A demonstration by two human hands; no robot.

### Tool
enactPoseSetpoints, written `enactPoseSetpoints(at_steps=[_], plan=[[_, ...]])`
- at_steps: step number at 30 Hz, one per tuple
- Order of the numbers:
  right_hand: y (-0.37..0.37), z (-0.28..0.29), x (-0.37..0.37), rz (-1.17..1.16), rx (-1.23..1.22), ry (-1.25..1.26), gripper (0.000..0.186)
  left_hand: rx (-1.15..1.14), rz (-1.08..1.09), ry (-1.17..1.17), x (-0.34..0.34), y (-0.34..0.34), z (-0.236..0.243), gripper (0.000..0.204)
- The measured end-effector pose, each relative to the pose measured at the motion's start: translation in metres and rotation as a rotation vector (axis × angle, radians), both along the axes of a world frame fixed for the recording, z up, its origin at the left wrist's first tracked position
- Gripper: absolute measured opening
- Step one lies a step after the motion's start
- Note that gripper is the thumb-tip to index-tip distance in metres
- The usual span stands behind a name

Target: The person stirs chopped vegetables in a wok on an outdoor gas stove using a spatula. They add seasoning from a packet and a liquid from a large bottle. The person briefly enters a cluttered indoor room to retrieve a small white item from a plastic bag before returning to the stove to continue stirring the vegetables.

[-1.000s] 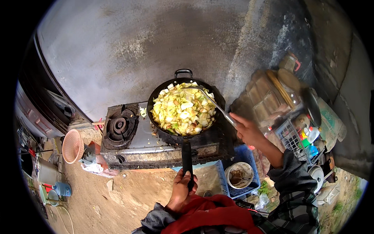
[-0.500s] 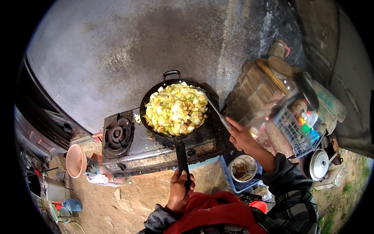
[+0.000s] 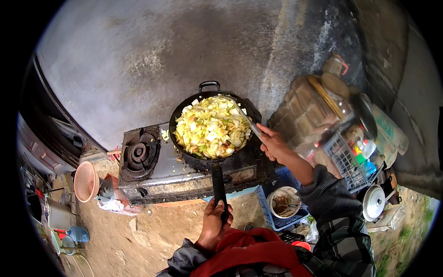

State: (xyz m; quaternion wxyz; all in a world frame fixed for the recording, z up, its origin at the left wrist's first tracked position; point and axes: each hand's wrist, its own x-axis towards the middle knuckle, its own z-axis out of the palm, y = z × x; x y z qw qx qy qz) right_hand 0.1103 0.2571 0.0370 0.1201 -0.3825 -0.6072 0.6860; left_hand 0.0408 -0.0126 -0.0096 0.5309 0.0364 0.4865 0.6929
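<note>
A black wok (image 3: 177, 145) full of chopped pale-green cabbage (image 3: 207, 127) sits on the right side of a grimy gas stove (image 3: 184, 180); its small loop handle points away from me. My left hand (image 3: 215, 221) grips the long black handle (image 3: 218, 184) near the lower middle of the view. My right hand (image 3: 276, 145) is closed on a metal spatula (image 3: 253, 125) reaching over the right rim into the cabbage, its head partly hidden there. Scraps of cabbage (image 3: 165, 134) lie beside the wok, near the unused left burner (image 3: 140, 155).
A stained wall (image 3: 161, 51) rises behind the stove. At right are stacked bricks (image 3: 297, 106), a basket of bottles (image 3: 341, 157) and a lidded pot (image 3: 372, 205). A blue crate (image 3: 288, 223) holds a bucket (image 3: 281, 196). A pink basket (image 3: 86, 181) stands left, above dirt ground (image 3: 120, 235).
My right hand with the spatula has moved left and up, closer to the wok. The view has shifted slightly. My left hand still grips the handle.
</note>
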Motion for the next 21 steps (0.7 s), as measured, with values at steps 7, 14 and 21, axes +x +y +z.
enactPoseSetpoints(at_steps=[7, 14, 21], plan=[[-0.022, -0.043, 0.050, 0.247, 0.586, -0.084, 0.047, 0.025, -0.003, -0.004, -0.001, 0.002, -0.005, 0.006], [-0.043, -0.002, 0.112, 0.225, 0.606, -0.177, 0.046, 0.012, 0.012, -0.002, 0.001, 0.004, -0.002, 0.006], [-0.036, 0.009, 0.086, 0.244, 0.366, -0.188, 0.046, 0.001, 0.046, -0.005, -0.001, -0.006, -0.002, 0.007]])
